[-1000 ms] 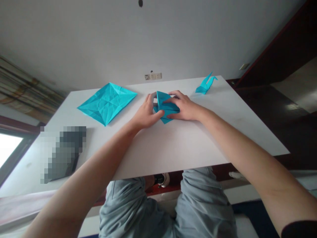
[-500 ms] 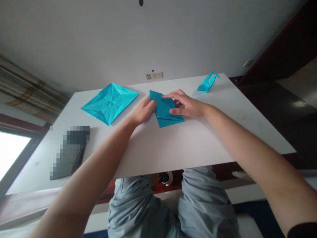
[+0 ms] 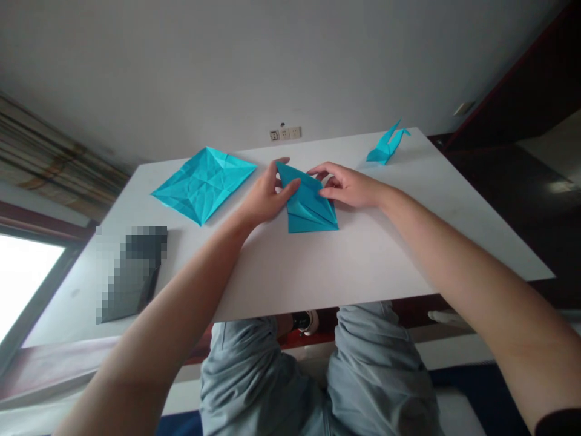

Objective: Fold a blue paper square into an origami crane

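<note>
Lying at the centre of the frame, the folded blue paper [image 3: 305, 203] is pinched at its left edge by the left hand [image 3: 269, 195]; the right hand [image 3: 349, 186] pinches its right edge. Left of centre lies a creased blue sheet [image 3: 204, 184]; at upper right a paper crane [image 3: 385, 148] stands on the white table [image 3: 363, 260].

The folded bright-blue paper [image 3: 309, 203] is one plain colour (its creases show a touch darker), as are the creased turquoise paper sheet [image 3: 203, 184] and small turquoise paper crane [image 3: 382, 150]. The flat tabletop [image 3: 363, 254] is white; the crumpled trousers [image 3: 258, 375], grey-blue; the fabric curtain [image 3: 49, 157], striped brown and beige.
</note>
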`<state>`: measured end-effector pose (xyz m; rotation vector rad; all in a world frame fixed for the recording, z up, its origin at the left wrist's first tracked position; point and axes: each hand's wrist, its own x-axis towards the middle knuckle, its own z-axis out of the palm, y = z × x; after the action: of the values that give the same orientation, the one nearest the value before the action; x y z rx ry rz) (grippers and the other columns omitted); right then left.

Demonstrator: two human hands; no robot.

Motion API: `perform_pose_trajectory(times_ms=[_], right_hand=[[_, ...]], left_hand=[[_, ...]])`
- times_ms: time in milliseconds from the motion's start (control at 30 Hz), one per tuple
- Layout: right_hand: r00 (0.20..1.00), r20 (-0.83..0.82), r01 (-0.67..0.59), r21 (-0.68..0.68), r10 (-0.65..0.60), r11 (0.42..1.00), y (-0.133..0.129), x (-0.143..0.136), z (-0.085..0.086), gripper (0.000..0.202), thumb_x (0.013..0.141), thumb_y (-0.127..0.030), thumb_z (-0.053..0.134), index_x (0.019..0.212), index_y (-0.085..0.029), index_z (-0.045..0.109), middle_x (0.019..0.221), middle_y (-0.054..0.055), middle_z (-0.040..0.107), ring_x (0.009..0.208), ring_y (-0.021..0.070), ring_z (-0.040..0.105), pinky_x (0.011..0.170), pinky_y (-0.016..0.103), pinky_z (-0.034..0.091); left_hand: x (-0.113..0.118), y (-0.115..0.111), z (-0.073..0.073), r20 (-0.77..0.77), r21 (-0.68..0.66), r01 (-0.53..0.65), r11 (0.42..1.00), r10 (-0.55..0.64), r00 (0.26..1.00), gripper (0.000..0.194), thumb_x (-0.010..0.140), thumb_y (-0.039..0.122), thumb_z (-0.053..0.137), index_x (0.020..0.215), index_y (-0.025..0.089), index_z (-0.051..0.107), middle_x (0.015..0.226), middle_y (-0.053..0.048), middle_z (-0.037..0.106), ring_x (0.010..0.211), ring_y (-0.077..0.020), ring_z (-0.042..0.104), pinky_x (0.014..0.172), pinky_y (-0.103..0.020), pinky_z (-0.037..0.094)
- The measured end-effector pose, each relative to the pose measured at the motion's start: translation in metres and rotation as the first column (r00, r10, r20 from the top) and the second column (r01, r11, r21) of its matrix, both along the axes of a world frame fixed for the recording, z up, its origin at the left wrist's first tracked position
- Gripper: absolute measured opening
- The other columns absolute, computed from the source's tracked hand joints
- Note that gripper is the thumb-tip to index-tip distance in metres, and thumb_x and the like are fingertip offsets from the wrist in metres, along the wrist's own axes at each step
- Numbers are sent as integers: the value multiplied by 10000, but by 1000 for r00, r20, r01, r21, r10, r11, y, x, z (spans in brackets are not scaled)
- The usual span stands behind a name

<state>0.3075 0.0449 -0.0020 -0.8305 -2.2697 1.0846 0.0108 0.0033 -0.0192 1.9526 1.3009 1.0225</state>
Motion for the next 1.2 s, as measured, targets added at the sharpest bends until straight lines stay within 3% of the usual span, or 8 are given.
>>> perform_pose_trajectory(times_ms=[100, 233, 367, 433, 600, 733, 967, 1200], right_hand=[[1000, 21, -18, 127, 16, 992, -7, 1, 4, 728, 1011, -495, 903, 1686, -329, 687, 1503, 105, 715, 1052, 244, 756, 977, 454, 733], [997, 72, -48, 149, 37, 988, -15, -3, 9, 519, 994, -579, 946, 1439, -333, 842, 1510, 104, 614, 1096, 257, 733, 1042, 487, 745], [994, 106, -43, 133, 29, 990, -17, -6, 8, 524, 1009, -714, 938, 1347, -315, 901, 1543, 119, 559, 1136, 270, 736, 1177, 549, 716], [989, 141, -52, 141, 32, 989, -18, -7, 6, 506, 1022, -732, 932, 1328, -329, 927, 1574, 120, 542, 1225, 300, 747, 1241, 575, 691], [959, 273, -133, 200, 75, 971, -19, 0, 5, 577, 881, -599, 1090, 1412, -425, 948, 1640, 94, 546, 1539, 412, 673, 1391, 641, 607], [958, 279, -137, 241, 67, 961, -10, 11, 7, 530, 892, -404, 1040, 1416, -421, 961, 1656, 96, 584, 1506, 394, 701, 1344, 609, 647], [967, 251, -26, 265, -43, 964, 3, 19, 6, 414, 947, -392, 955, 1357, -348, 981, 1632, 130, 675, 1478, 409, 747, 1384, 643, 601], [968, 250, -60, 300, -18, 952, 4, 14, 4, 311, 1010, -545, 950, 1262, -372, 1009, 1614, 126, 767, 1540, 451, 710, 1402, 718, 546]], left_hand=[[-3, 3, -4, -48, 114, -60, 992, 66, 997, 884, 1123, 634, 808, 1856, 277, 467, 1606, -230, 751, 1325, -372, 814, 1082, -532, 732], [-8, 2, 4, -136, 260, -77, 962, 115, 984, 874, 1098, 667, 858, 1834, 338, 522, 1806, -227, 590, 1612, -422, 644, 1204, -562, 695], [-13, -5, 19, -212, 257, 11, 966, 45, 976, 485, 1147, 711, 786, 1437, 325, 815, 1792, -180, 551, 1586, -406, 677, 1256, -591, 671], [-16, -6, 25, -243, 249, 73, 966, -10, 970, 523, 1130, 797, 774, 1262, 298, 855, 1775, -187, 560, 1559, -417, 692, 1288, -618, 645], [-27, -4, 35, -275, 140, 218, 966, -173, 946, 784, 918, 1035, 855, 1091, 270, 877, 1538, -159, 726, 1435, -411, 756, 1340, -629, 621], [-35, -2, 37, -278, 121, 199, 973, -159, 947, 719, 784, 928, 1046, 1051, 276, 901, 1547, -145, 739, 1508, -427, 735, 1374, -610, 621], [-41, 4, 33, -231, 118, 101, 988, -72, 970, 595, 973, 859, 889, 987, 264, 897, 1430, -147, 807, 1219, -312, 829, 1012, -462, 764], [-56, 10, 31, -250, 59, -20, 998, 34, 968, 512, 973, 775, 920, 993, 264, 899, 942, -71, 847, 921, -273, 794, 935, -458, 723]])
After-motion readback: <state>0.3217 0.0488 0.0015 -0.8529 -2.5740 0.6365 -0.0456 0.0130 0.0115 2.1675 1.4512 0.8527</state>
